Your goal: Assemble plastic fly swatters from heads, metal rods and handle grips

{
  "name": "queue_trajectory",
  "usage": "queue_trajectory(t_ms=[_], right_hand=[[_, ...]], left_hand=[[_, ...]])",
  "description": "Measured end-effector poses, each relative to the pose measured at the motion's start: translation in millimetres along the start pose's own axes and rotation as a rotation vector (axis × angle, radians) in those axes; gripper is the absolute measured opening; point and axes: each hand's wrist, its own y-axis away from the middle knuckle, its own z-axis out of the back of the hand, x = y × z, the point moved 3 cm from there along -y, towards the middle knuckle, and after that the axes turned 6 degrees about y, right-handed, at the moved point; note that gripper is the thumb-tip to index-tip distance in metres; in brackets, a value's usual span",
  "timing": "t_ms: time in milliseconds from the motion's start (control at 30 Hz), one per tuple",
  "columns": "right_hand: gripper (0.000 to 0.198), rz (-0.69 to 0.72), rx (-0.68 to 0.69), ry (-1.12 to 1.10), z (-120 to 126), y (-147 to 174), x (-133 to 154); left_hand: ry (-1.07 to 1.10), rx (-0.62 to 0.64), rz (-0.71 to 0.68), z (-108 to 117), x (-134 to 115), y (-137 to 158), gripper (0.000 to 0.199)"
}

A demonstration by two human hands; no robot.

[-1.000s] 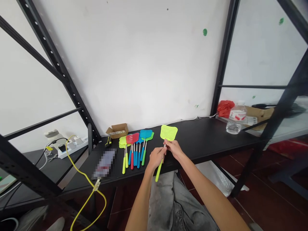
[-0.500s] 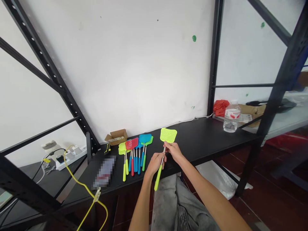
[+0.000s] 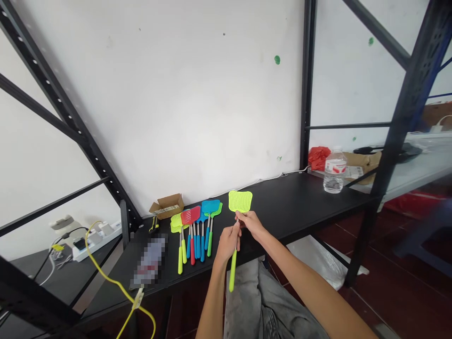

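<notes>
Right hand pinches the swatter just below its head while left hand curls around it lower down, both best lined up for steadiness.

Swatter shaft partly hidden by left hand. Other swatters: some heads half covered. Object pixelated, unidentifiable. Cable cut by bottom edge. Bottle label print too small.

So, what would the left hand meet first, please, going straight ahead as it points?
Probably the right hand, just ahead on the yellow-green fly swatter both hands hold, though depth is unclear.
</notes>
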Motion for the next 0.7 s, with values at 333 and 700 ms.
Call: queue_trajectory(t_ms=[333, 700], right_hand=[[0.038, -0.078, -0.124, -0.092, 10, -9, 9], [0.030, -0.079, -0.166, -0.092, 24, -31, 44]], left_hand=[[0.110, 0.086, -0.009, -3, -7, 20, 0.056], [0.104, 0.086, 0.025, 1, -21, 40, 0.051]])
